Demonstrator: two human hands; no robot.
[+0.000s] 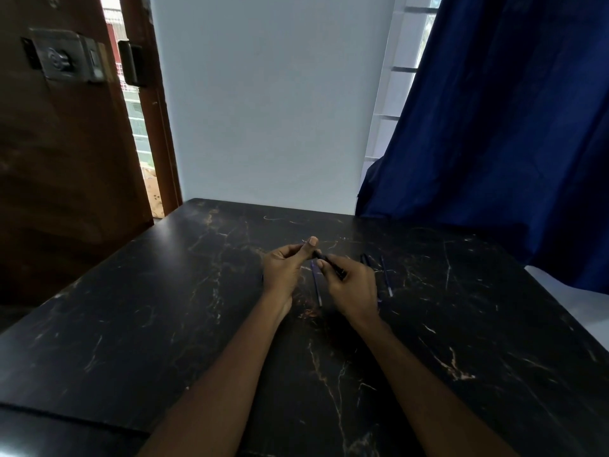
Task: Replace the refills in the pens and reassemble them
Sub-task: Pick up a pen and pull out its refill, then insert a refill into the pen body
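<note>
Both hands meet over the middle of the black marble table. A dark pen runs between them, tilted down to the right. My left hand pinches its upper end, thumb raised, with a thin tip showing past the fingers. Its lower part sits in the closed fingers of my right hand. A thin blue refill lies on the table between my hands. Another refill and a dark pen lie just right of my right hand.
A blue curtain hangs over the table's far right corner. A white wall stands behind the table and a brown wooden door is at the left, slightly ajar. The table's near edge is at the bottom left.
</note>
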